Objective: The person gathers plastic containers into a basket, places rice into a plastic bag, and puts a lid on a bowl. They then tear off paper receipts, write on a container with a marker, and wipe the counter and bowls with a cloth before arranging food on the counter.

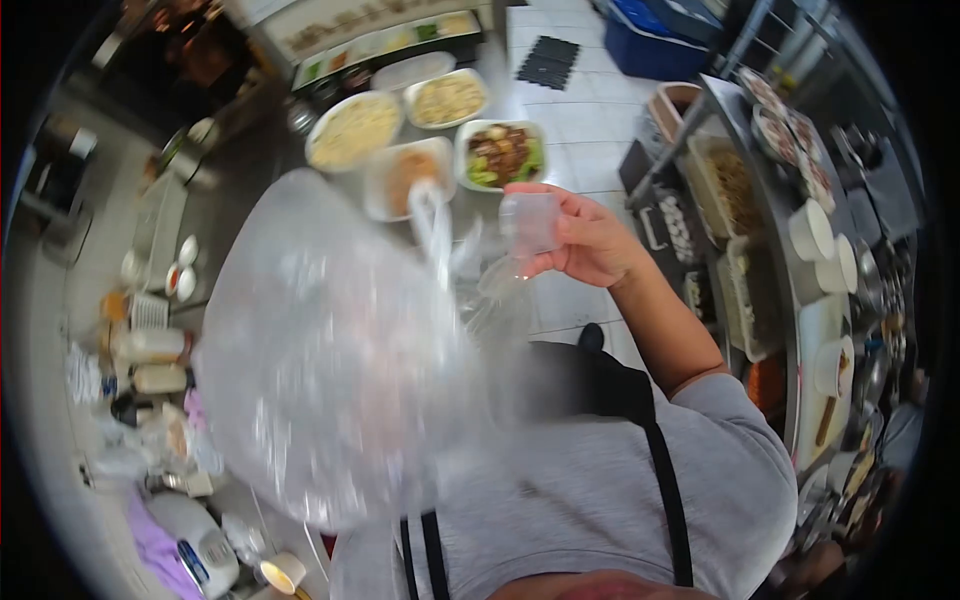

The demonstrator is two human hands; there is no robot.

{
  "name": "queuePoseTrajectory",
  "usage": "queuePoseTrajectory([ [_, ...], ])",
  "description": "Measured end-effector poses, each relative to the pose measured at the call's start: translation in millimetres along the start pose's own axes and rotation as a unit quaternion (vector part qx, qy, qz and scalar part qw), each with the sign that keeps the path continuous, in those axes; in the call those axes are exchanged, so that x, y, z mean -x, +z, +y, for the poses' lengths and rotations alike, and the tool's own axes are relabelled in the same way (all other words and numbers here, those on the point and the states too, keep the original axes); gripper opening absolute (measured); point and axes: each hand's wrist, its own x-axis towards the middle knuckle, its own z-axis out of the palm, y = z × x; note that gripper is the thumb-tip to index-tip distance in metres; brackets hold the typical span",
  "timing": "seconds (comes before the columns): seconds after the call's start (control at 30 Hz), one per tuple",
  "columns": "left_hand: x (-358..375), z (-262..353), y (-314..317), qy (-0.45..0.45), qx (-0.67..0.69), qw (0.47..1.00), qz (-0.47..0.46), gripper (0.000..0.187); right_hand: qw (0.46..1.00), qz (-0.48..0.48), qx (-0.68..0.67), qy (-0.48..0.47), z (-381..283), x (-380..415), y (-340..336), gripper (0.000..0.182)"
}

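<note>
My right hand is closed around a small translucent plastic cup, thumb and fingers on its side. Below the cup hangs clear crumpled plastic, close to the fingertips. A large clear plastic bag, puffed out and smeared by motion, fills the left and middle of the head view. A pinkish blur shows faintly through it, and my left hand is hidden behind it. Past the bag stand a bowl of brown meat and greens and a tray of orange-brown food, partly covered by white twisted plastic.
An oval dish and a square dish of pale food stand farther back on the steel counter. Bottles and bags line the left side. On the right, a metal shelf holds white bowls and food tubs.
</note>
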Motion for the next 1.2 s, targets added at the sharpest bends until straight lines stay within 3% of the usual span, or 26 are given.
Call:
queuePoseTrajectory([
  [0.07, -4, -46, 29, -0.052, -0.032, 0.998, -0.011, 0.025, 0.999, 0.012, 0.021, -0.026, -41, 38, -35, 0.058],
  [0.13, -7, -94, 62, -0.103, -0.068, 0.992, -0.028, 0.025, 0.986, 0.116, 0.080, -0.094, -82, 75, -67, 0.051],
  [0.23, -12, -163, 122, -0.174, -0.126, 0.975, -0.056, 0.025, 0.911, 0.314, 0.190, -0.188, -163, 128, -116, 0.040],
  [0.37, -19, -227, 170, -0.240, -0.182, 0.950, -0.085, 0.024, 0.840, 0.409, 0.296, -0.198, -226, 152, -170, 0.042],
  [0.6, -44, -287, 177, -0.307, -0.280, 0.908, -0.056, 0.024, 0.858, 0.307, 0.376, -0.167, -264, 88, -260, 0.040],
  [0.8, -96, -328, 170, -0.352, -0.316, 0.881, -0.017, 0.023, 0.772, 0.314, 0.522, -0.180, -311, 14, -337, 0.043],
  [0.93, -148, -346, 201, -0.347, -0.322, 0.880, -0.028, 0.023, 0.639, 0.355, 0.649, -0.209, -382, -1, -380, 0.044],
  [1.07, -190, -353, 220, -0.351, -0.341, 0.872, -0.031, 0.023, 0.439, 0.321, 0.786, -0.294, -474, 3, -406, 0.047],
  [1.13, -208, -357, 226, -0.354, -0.352, 0.866, -0.030, 0.023, 0.377, 0.331, 0.822, -0.269, -521, 9, -419, 0.049],
  [1.2, -222, -364, 229, -0.361, -0.365, 0.858, -0.023, 0.022, 0.273, 0.390, 0.844, -0.248, -564, 15, -437, 0.048],
])
